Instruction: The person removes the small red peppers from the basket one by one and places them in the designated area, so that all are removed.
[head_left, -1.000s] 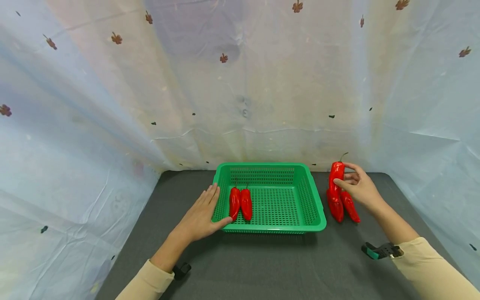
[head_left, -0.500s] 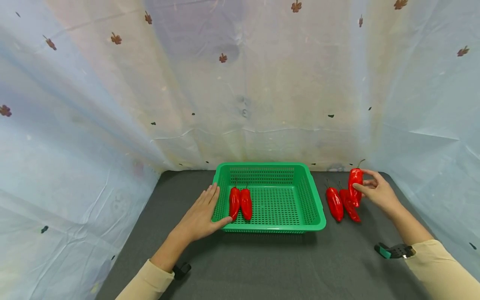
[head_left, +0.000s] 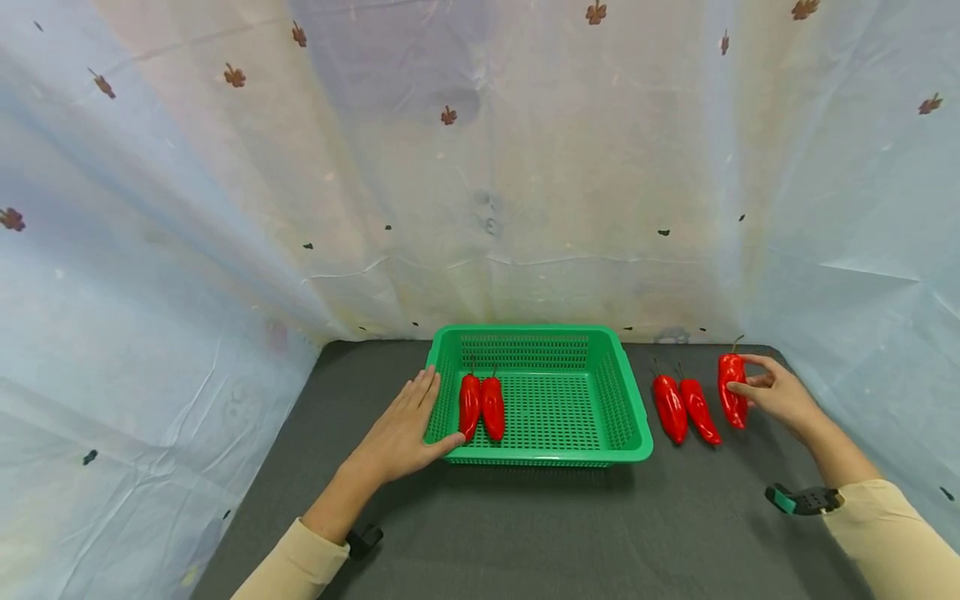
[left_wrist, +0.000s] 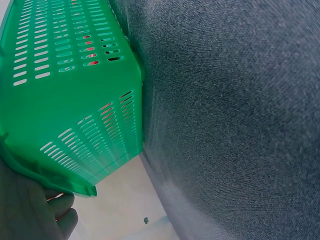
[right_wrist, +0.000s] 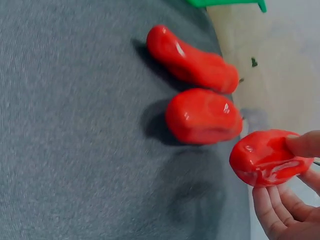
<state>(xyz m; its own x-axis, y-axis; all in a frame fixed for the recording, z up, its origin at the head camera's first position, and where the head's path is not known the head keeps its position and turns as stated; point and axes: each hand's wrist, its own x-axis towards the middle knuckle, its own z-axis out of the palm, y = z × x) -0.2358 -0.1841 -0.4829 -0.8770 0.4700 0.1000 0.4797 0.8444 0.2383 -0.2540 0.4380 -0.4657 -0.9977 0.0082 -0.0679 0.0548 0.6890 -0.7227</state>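
1. My table [head_left: 525, 525] has a dark grey cloth top.
2. A green basket [head_left: 630, 417] sits on it at 12 o'clock.
3. Two red peppers [head_left: 682, 408] lie side by side on the cloth at 2 o'clock, just right of the basket.

Five red peppers: two [head_left: 469, 407] [head_left: 492, 407] inside the one green basket [head_left: 630, 417], two [head_left: 669, 407] [head_left: 699, 410] on the tabletop [head_left: 525, 525], one [head_left: 732, 390] held.
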